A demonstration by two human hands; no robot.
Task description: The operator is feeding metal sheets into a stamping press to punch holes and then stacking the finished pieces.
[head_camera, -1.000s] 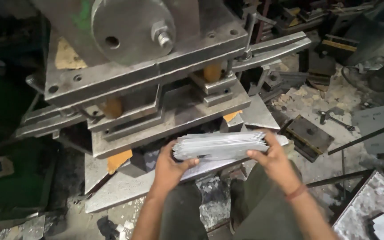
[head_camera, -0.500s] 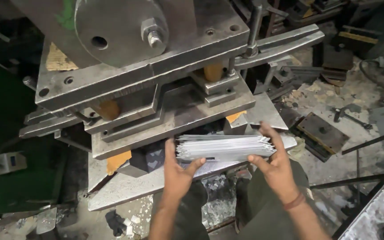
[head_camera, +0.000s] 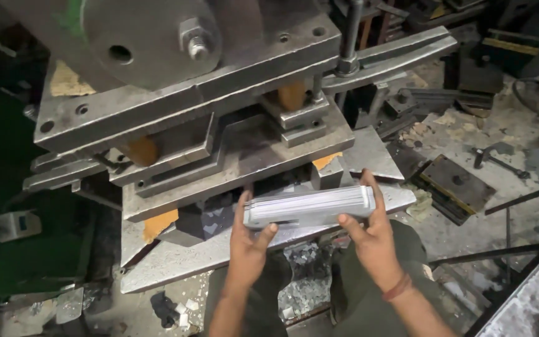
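Both hands gripped a squared-up stack of thin white sheets [head_camera: 310, 206] just in front of the press [head_camera: 219, 125]: the left hand [head_camera: 249, 240] clasped its left end, the right hand [head_camera: 372, 231] its right end. The stack looked evened but not yet under the die, and scraps [head_camera: 301, 293] lay near.

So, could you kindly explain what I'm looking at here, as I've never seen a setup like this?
The picture comes from a camera worn on a person's head, looking down at their own two bare hands. The left hand and right hand grip the two ends of a squared stack of thin pale sheets. In front of them stands a heavy steel press of bolted plates, with a flat steel bed. Small offcuts lie on the floor between the person's knees, and metal blocks sit to the right.
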